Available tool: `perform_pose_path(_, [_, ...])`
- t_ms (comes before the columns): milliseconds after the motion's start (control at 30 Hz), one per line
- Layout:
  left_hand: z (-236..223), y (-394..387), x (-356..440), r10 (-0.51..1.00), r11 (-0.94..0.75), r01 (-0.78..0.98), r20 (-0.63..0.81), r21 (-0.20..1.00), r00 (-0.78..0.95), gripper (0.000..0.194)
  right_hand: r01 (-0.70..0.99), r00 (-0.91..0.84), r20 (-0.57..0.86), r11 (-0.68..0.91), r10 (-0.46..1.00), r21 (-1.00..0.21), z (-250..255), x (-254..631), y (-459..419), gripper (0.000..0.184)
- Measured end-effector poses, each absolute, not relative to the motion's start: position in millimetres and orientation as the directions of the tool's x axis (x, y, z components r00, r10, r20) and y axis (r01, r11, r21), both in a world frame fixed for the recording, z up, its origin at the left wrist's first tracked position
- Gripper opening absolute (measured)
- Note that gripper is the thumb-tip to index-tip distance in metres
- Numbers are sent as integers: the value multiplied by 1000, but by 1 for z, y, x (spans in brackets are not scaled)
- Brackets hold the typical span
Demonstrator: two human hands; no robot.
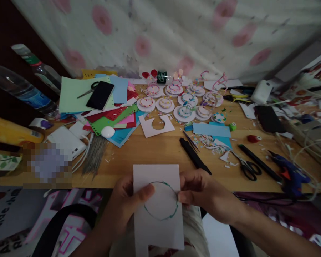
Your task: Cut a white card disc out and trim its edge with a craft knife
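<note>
A white sheet of card (160, 228) with a green circle drawn on it is held up in front of the table edge. My left hand (128, 200) grips its left side, the thumb lying flat inside the circle and the other fingers behind. On the right edge, my right hand (200, 192) pinches the card between thumb and fingers. The card's lower edge has a rectangular notch cut out. Beyond it on the table lie a white card piece with a round hole (147, 130), a black pen-like tool (194, 155) and black-handled scissors (248, 167).
Several small decorated paper hats (166, 103) stand at the back. Coloured paper (82, 92) is piled at left, with a phone (100, 95) on top. Paper scraps (207, 141) lie mid-table. At right are a blue glue gun (289, 171) and cables; bottles (21, 89) stand at left.
</note>
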State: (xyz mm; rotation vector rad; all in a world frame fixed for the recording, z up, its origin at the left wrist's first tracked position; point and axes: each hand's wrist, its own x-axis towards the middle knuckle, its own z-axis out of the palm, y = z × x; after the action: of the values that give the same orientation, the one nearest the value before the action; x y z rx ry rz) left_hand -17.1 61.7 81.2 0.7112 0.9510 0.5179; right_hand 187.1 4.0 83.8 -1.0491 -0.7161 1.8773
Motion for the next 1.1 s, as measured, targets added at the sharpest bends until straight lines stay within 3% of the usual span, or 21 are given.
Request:
perform_pose_path(233, [85,60,-9,591,779,-226,-563,585,577,26,-422,-290,-396,-488,871,-764,79,187,4,36])
perform_pose_path(467, [87,57,-4,576,808,-223,-648,546,499,34,-421,-274,-454,-530,848,-736,77,186,2,40])
perform_pose_path(767, [83,55,1,631,763,-187,-651,619,421,37,-404,-296,-434,-523,851,-751,65,189,4,46])
perform_pose_path(967, [88,72,1,595,728,-77,-573,681,563,28,-145,-441,-310,-408,842,-901,91,202,18,49])
perform_pose_path(1100, [96,79,-2,524,708,16,-541,706,658,29,-98,-396,-301,-366,867,-925,107,198,20,57])
